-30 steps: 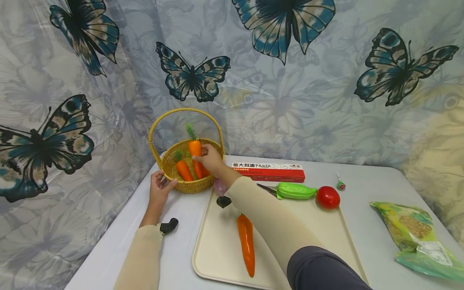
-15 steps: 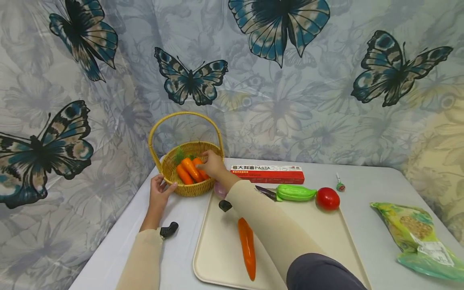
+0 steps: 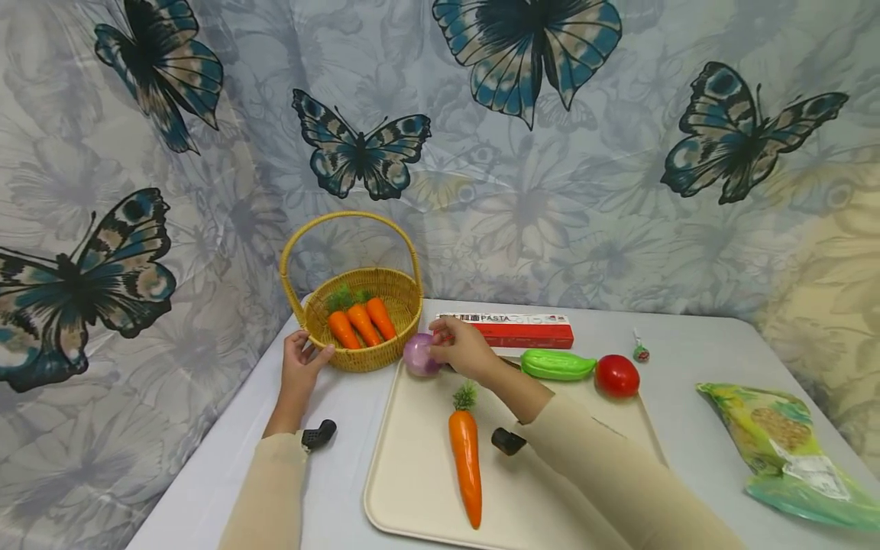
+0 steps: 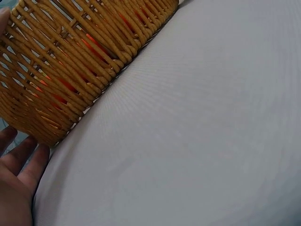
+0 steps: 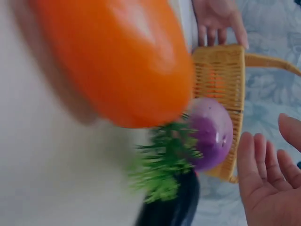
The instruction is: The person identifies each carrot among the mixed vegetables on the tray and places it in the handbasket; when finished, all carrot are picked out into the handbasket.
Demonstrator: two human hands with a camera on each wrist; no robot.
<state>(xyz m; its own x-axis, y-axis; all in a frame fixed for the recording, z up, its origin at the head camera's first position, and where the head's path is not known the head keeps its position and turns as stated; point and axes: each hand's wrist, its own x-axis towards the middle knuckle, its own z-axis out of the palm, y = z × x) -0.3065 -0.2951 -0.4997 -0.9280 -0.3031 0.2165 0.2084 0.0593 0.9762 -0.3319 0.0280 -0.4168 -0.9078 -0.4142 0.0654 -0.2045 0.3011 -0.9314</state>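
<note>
A yellow wicker basket [image 3: 367,360] with a tall handle stands at the back left, holding 3 orange carrots [image 3: 362,324] with green tops. My left hand [image 3: 299,374] grips its left side, thumb at the rim and fingers against the outer wall [image 4: 70,80]. Just right of the basket sits a purple onion [image 3: 417,355]. Beside it hovers my right hand [image 3: 469,353]; the right wrist view shows its fingers [image 5: 263,162] apart from the onion. Another carrot [image 3: 466,466] lies on the cream tray [image 3: 406,481]. A dark eggplant [image 5: 171,202] is mostly hidden under my right wrist in the head view.
At the tray's far edge lie a green vegetable [image 3: 557,364] and a red tomato [image 3: 616,376]. Behind them is a red and white pasta box [image 3: 532,332]. A lollipop [image 3: 641,353] and a green-yellow bag [image 3: 791,443] lie to the right. A butterfly-print cloth hangs behind.
My right hand has let go of a carrot inside the basket and moved right, out to the onion. The carrots now lie side by side. My left hand stays on the basket.
</note>
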